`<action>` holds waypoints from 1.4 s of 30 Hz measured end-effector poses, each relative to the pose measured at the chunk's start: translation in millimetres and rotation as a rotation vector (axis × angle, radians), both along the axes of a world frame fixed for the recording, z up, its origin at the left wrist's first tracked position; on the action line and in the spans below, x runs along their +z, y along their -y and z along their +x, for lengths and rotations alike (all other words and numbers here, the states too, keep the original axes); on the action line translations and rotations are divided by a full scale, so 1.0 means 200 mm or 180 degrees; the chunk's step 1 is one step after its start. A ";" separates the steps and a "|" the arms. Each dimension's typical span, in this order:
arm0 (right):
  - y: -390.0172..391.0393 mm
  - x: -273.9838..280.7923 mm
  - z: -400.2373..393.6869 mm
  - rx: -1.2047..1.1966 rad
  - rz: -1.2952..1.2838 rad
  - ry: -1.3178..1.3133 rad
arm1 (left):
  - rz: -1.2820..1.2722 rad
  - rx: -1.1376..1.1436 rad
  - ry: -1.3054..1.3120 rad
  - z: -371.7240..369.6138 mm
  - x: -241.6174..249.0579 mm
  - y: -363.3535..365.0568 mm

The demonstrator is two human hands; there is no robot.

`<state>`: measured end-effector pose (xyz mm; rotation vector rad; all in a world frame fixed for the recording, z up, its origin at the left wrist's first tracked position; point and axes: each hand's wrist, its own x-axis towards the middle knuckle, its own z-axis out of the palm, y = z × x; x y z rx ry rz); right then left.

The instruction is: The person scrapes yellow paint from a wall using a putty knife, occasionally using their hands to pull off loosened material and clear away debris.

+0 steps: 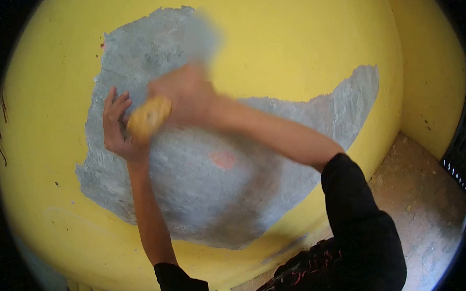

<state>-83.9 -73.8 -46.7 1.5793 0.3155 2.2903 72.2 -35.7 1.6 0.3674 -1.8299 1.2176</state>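
gripping one yellow-handled tool (149, 117), blurred right hand (186, 95) — left hand (118, 126) spread flat on one grey patch (200, 195).

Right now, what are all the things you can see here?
wall: one, yellow, fills most of the view, curving to a corner on the right
bare patch: one, grey and rough, middle of the wall, with a small pink spot
floor: one, dusty brown, lower right
tool: one, yellow handle, blurred, its upper end too blurred to name, in front of the patch
sleeves: two, black, bottom
left hand: one, fingers spread against the patch
right hand: one, blurred, gripping the tool
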 end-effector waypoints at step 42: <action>-0.05 -0.03 0.04 0.0171 -0.0102 -0.0429 | 0.0271 0.0103 -0.0235 0.01 -0.04 -0.04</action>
